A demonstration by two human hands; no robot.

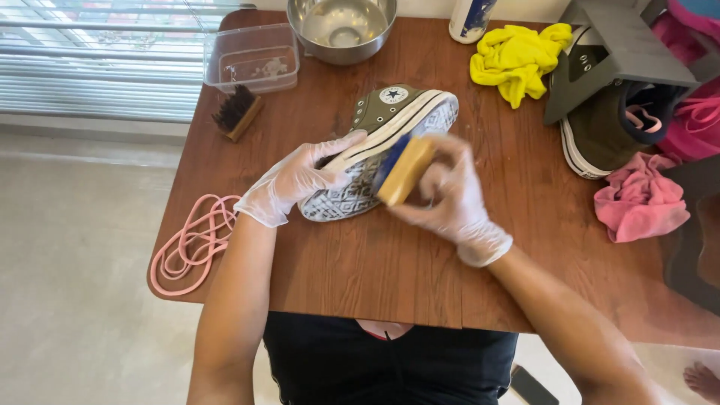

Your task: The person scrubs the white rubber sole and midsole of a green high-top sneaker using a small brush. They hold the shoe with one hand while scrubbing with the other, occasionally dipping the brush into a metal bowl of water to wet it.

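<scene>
— What does the head camera show at the wooden worktop (352,262)?

— A person in thin clear gloves works on an olive high-top sneaker (382,142), which lies on its side near the middle of the worktop with its patterned grey sole turned toward the camera. The left hand (300,180) is closed over the white rubber edge of the sneaker, fingers along the sole's rim. The right hand (450,195) is clamped on a yellow sponge with a blue face (403,169), pressed against the sole; that hand is blurred.

— And around them?

— A wooden brush with dark bristles (238,112) lies to the left, well apart from the sneaker, just in front of a clear plastic tub (251,57). A steel bowl (341,26) stands at the far edge, next to a white and blue bottle (471,16). A crumpled yellow cloth (519,60) lies to the right of the bowl. The second olive sneaker (600,135) sits at the right edge, partly under a grey stand (622,52), with a pink cloth (640,199) just beside it. Pink laces (191,244) are coiled at the left corner, partly hanging over the edge.
</scene>
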